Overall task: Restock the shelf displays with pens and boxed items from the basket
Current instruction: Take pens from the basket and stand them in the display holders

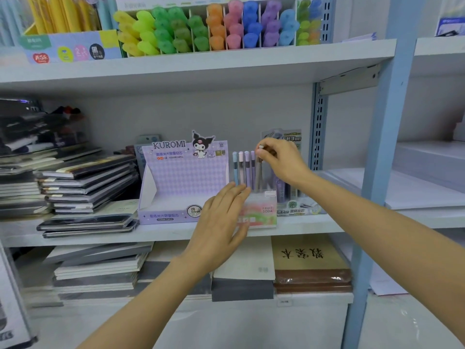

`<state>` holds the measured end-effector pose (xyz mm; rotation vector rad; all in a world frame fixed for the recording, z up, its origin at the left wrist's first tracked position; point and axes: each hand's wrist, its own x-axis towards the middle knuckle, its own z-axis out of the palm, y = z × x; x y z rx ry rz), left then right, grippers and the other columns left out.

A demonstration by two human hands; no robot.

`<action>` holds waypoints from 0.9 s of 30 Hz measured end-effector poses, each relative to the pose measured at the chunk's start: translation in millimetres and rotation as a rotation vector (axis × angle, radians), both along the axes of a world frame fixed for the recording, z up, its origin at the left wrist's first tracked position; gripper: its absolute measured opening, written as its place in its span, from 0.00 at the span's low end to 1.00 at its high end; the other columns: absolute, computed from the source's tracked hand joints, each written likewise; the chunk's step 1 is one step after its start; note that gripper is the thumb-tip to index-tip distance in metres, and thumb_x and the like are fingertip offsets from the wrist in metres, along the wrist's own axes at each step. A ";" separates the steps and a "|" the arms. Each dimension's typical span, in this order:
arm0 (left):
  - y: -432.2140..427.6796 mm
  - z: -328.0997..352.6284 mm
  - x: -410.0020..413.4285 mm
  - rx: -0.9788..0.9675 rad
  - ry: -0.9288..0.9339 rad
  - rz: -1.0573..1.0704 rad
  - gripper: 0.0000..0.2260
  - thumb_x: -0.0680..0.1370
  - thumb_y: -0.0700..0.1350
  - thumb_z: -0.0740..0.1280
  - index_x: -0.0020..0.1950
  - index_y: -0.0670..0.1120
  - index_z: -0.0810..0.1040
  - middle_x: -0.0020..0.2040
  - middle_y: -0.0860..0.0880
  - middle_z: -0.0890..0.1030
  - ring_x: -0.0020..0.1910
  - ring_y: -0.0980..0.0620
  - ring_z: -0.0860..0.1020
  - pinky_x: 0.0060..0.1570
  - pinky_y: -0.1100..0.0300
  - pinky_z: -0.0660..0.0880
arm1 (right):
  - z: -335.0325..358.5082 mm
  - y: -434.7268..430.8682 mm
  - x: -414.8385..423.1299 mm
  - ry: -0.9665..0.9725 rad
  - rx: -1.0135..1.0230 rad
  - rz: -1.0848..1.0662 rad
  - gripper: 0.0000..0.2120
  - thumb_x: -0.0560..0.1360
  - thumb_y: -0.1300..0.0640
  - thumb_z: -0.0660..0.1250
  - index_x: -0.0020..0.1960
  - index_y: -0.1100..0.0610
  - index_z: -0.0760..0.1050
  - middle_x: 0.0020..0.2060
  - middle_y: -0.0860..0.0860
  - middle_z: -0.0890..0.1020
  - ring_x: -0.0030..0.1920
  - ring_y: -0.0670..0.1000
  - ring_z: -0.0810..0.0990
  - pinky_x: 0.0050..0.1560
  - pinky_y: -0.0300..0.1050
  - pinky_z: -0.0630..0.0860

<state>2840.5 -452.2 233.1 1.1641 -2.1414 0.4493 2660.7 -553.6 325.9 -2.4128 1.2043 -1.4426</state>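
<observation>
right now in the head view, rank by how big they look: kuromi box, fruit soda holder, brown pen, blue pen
1. kuromi box, clearly the largest
2. fruit soda holder
3. brown pen and blue pen: they look about alike, so they are not ranked against each other

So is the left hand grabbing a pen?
No, the left hand lies flat with straight fingers against the Fruit Soda pen box, gripping nothing.

On the white metal shelf [156,233] at mid-frame, the pastel cardboard pen holder [264,210] stands just right of the purple cardboard display box [181,177]; stacked dark notebooks [88,182] lie left.
</observation>
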 end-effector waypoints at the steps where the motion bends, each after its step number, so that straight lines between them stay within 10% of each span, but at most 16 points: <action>1: -0.1 -0.2 -0.6 -0.002 0.003 0.001 0.26 0.80 0.46 0.64 0.77 0.45 0.61 0.76 0.48 0.64 0.77 0.50 0.56 0.73 0.51 0.59 | 2.1 -1.9 0.7 0.021 0.007 -0.005 0.07 0.80 0.59 0.63 0.50 0.61 0.79 0.41 0.53 0.84 0.44 0.52 0.81 0.53 0.53 0.76; 8: -0.3 -3.0 -4.1 -0.038 0.014 0.022 0.26 0.78 0.44 0.65 0.75 0.44 0.64 0.74 0.47 0.67 0.76 0.47 0.59 0.71 0.51 0.61 | -6.0 -13.6 8.5 -0.080 -0.049 -0.047 0.05 0.77 0.60 0.68 0.51 0.55 0.73 0.38 0.53 0.80 0.38 0.51 0.77 0.46 0.53 0.78; 17: 1.0 -5.7 -3.5 -0.024 -0.008 0.028 0.28 0.80 0.45 0.63 0.78 0.46 0.58 0.79 0.50 0.57 0.79 0.51 0.50 0.74 0.52 0.57 | -7.4 -6.1 2.8 0.121 0.017 -0.117 0.15 0.79 0.54 0.64 0.65 0.54 0.76 0.51 0.51 0.71 0.55 0.51 0.74 0.60 0.52 0.73; 22: 15.0 -28.6 2.3 -0.171 0.092 0.021 0.26 0.76 0.37 0.66 0.74 0.42 0.67 0.77 0.43 0.61 0.77 0.44 0.57 0.73 0.48 0.59 | -20.2 58.4 7.7 -0.093 -0.229 0.135 0.07 0.79 0.62 0.64 0.54 0.60 0.79 0.46 0.52 0.80 0.42 0.47 0.77 0.45 0.42 0.75; 27: 32.2 -111.7 22.5 -0.209 0.279 0.111 0.20 0.74 0.38 0.62 0.65 0.44 0.70 0.63 0.42 0.71 0.62 0.44 0.69 0.65 0.57 0.60 | -95.9 115.4 31.3 0.086 -0.072 0.486 0.07 0.78 0.62 0.64 0.46 0.62 0.80 0.36 0.52 0.81 0.34 0.49 0.76 0.35 0.39 0.71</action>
